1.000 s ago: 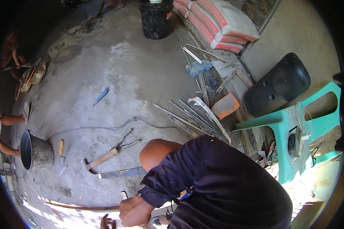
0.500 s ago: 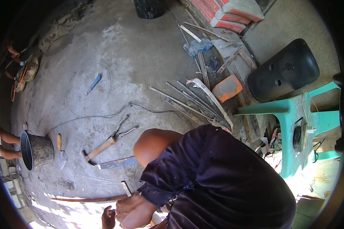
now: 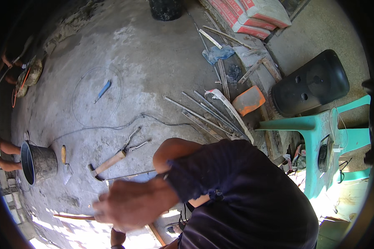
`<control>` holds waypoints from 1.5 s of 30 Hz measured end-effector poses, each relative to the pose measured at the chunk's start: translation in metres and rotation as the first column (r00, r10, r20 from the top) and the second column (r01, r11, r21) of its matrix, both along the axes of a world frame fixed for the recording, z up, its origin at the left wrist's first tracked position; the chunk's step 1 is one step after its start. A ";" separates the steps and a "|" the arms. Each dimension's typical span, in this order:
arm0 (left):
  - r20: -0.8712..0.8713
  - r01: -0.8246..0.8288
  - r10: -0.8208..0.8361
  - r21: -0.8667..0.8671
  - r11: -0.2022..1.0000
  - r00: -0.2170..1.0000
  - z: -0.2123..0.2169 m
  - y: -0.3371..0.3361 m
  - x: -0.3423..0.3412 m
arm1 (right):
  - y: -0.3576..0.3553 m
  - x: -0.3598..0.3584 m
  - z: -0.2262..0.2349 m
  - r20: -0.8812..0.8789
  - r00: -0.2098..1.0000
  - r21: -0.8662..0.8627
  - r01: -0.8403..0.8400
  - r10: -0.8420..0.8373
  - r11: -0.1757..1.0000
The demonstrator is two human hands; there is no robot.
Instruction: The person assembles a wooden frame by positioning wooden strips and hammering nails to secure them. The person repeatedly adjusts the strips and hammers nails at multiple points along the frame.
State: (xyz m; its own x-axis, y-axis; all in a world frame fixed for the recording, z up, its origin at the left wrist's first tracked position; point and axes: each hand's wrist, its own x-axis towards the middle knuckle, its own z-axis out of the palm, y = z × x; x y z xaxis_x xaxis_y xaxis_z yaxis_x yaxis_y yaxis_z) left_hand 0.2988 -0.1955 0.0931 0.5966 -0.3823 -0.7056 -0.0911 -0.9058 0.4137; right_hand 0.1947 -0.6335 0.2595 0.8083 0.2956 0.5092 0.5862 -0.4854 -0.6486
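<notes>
My right hand [image 3: 129, 205], smeared by motion, hovers over the floor in front of my bent knee [image 3: 174, 151]; whether it holds anything does not show. Below it, at the bottom edge, a small part of my left hand [image 3: 118, 237] shows, its fingers hidden behind the right. A thin brown wooden strip [image 3: 72, 216] runs along the floor beneath the right hand. Just beyond lie a flat blade [image 3: 143, 177], partly covered, and a hammer [image 3: 108, 163] with a wooden handle. Two bent metal prongs [image 3: 132, 141] lie against that handle.
A dark bucket [image 3: 43, 164] and trowel [image 3: 64, 154] are at left, near another person's legs [image 3: 8, 155]. A blue-handled tool [image 3: 103, 90] lies inside a wire loop. Metal bars [image 3: 212, 110], an orange-marked container [image 3: 248, 101], a black barrel-like object [image 3: 311, 83] and a green plastic chair [image 3: 311, 128] are at right.
My right hand has risen up and left from beside the left hand, now covering part of the blade and strip. The left hand has dropped slightly. A person at far left has moved their tool.
</notes>
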 end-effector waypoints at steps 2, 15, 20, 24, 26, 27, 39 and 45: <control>0.067 0.107 -0.110 0.051 0.993 0.992 0.004 -0.001 0.004 | -0.061 0.007 -0.015 0.092 0.926 0.200 0.344 -0.367 0.918; 0.318 0.199 -0.158 -0.101 0.975 0.935 -0.100 -0.029 -0.055 | -0.481 -0.259 -0.249 -0.001 -0.370 -0.514 0.797 -0.929 -0.317; 0.486 0.077 -0.077 0.021 0.997 0.871 -0.151 -0.055 -0.079 | -0.560 -0.272 -0.231 0.231 -0.413 -0.643 0.615 -0.881 -0.457; 0.412 -0.034 -0.016 0.114 0.993 0.911 -0.157 -0.045 -0.078 | -0.615 -0.262 -0.219 0.205 -0.452 -0.790 0.448 -0.868 -0.420; 0.384 -0.076 0.031 0.102 0.992 0.923 -0.153 -0.039 -0.083 | -0.639 -0.261 -0.224 0.178 -0.502 -0.807 0.418 -0.846 -0.418; 0.361 -0.047 0.008 0.101 0.994 0.933 -0.151 -0.038 -0.086 | -0.649 -0.260 -0.230 0.155 -0.503 -0.818 0.418 -0.850 -0.396; 0.122 -0.041 0.037 0.028 0.999 0.992 -0.116 -0.045 -0.098 | -0.667 -0.251 -0.241 0.130 -0.557 -0.880 0.316 -0.820 -0.354; 0.044 0.136 -0.139 0.065 0.989 0.989 0.006 -0.116 -0.054 | -0.697 -0.246 -0.206 0.107 -0.204 -0.787 0.581 -0.973 -0.208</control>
State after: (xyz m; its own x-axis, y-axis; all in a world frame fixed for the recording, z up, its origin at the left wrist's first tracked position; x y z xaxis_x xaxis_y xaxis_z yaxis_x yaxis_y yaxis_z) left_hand 0.2453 -0.3120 0.0989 0.5753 -0.4193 -0.7023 -0.2350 -0.9071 0.3491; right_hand -0.0509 -1.3307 0.0536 0.4077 -0.8984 0.1632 -0.9129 -0.4051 0.0502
